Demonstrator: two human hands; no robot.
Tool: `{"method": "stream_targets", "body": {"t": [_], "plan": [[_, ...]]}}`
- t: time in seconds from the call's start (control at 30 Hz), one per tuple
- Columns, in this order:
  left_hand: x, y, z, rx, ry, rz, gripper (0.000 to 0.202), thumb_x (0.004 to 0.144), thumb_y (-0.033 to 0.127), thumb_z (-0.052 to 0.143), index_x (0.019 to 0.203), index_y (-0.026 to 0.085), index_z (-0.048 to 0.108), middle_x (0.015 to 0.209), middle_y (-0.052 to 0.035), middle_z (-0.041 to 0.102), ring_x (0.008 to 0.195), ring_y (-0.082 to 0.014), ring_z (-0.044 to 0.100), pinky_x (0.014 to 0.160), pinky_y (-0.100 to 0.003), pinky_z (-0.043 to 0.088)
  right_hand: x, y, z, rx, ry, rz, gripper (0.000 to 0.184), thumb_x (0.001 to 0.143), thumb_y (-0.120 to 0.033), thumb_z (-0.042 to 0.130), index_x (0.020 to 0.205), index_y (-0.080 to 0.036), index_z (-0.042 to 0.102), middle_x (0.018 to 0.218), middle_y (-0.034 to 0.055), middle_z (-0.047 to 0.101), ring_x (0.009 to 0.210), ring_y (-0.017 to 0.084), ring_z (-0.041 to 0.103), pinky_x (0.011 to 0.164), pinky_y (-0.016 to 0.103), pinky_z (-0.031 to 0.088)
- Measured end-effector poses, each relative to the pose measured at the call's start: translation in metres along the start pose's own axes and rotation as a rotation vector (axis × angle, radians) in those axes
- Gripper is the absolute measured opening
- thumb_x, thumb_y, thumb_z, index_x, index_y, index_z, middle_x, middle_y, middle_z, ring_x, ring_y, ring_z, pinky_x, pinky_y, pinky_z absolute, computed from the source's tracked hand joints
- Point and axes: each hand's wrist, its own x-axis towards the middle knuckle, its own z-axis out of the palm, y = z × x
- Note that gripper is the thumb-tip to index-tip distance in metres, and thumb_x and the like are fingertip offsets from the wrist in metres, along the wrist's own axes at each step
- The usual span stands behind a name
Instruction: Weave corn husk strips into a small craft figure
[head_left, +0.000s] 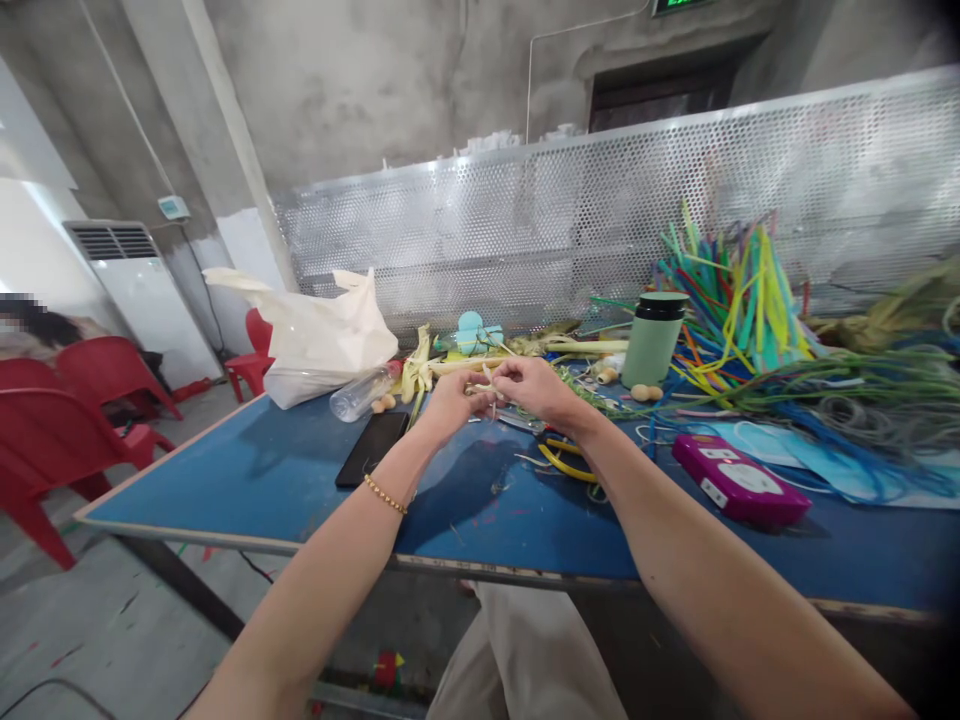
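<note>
Pale piece (487,375), indistinct between fingertips (501,383)

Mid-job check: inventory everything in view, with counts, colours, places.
Slender piece: count unclear, pale, picture centre
Tabletop: one, blue, foreground
Soft plastic bag: one, white, tabletop's left
Plastic bottle: one, clear, beside bag
Flat rectangular device: one, black, near bottle
Long stalks: several, yellowish, tabletop's back
Cylindrical container: one, green, tabletop's right
Thin strips: many, multicoloured, beyond container
Rectangular box: one, purple, right foreground
Face masks: several, blue, beside box
Curved-handled tool: one, yellow, left of box
Plastic chairs: several, red, left background
Perforated metal panel: one, silver, behind tabletop
Left hand: one, bare, pinching piece
Right hand: one, bare, pinching piece
</note>
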Motion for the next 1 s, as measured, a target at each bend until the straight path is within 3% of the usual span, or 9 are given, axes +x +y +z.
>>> {"method": "stream_targets", "body": {"t": [0.2, 0.4, 0.63, 0.73, 1.0], "plan": [[-0.0041, 0.0048, -0.0016, -0.028, 0.022, -0.073, 0.019, 0.072, 0.024, 0.075, 0.077, 0.010, 0.063, 0.069, -0.0077, 0.070, 0.056, -0.0138, 0.065, 0.050, -0.022, 0.044, -0.0003, 0.0013, -0.0002, 0.177, -0.049, -0.004, 0.009, 0.069, -0.024, 0.059, 0.068, -0.016, 0.062, 0.057, 0.0003, 0.064, 0.052, 0.013, 0.057, 0.053, 0.024, 0.043], [-0.0036, 0.0029, -0.0017, 0.039, -0.005, 0.007, 0.017, 0.072, 0.026, 0.072, 0.066, 0.011, 0.066, 0.055, -0.0040, 0.064, 0.049, -0.0105, 0.054, 0.049, -0.022, 0.039, -0.0016, -0.0015, 0.0017, 0.174, -0.150, -0.034, 0.003, 0.067, -0.018, 0.062, 0.064, -0.019, 0.061, 0.054, 0.0000, 0.066, 0.055, 0.016, 0.064, 0.057, 0.026, 0.049], [-0.0042, 0.0031, 0.0001, 0.114, 0.024, 0.014, 0.011, 0.070, 0.017, 0.067, 0.061, 0.011, 0.065, 0.050, -0.0024, 0.060, 0.046, -0.0090, 0.049, 0.048, -0.023, 0.036, -0.0008, -0.0007, 0.0027, 0.102, -0.151, -0.085, 0.013, 0.073, -0.027, 0.065, 0.079, -0.017, 0.069, 0.055, 0.0008, 0.067, 0.053, 0.016, 0.063, 0.052, 0.025, 0.045], [-0.0046, 0.0037, 0.0005, 0.158, 0.037, -0.003, 0.013, 0.070, 0.016, 0.067, 0.058, 0.011, 0.064, 0.049, -0.0027, 0.060, 0.044, -0.0086, 0.048, 0.047, -0.022, 0.035, -0.0014, -0.0005, 0.0029, 0.101, -0.180, -0.097, 0.015, 0.074, -0.030, 0.064, 0.073, -0.016, 0.068, 0.058, 0.0022, 0.068, 0.053, 0.015, 0.062, 0.053, 0.025, 0.044], [-0.0044, 0.0035, 0.0013, 0.031, 0.015, -0.060, 0.019, 0.069, 0.026, 0.076, 0.073, 0.011, 0.065, 0.063, -0.0053, 0.067, 0.051, -0.0113, 0.059, 0.048, -0.021, 0.039, 0.0019, 0.0023, -0.0035, 0.035, -0.025, -0.063, 0.012, 0.074, -0.026, 0.061, 0.067, -0.016, 0.060, 0.054, -0.0009, 0.060, 0.050, 0.011, 0.052, 0.051, 0.024, 0.039]]}}
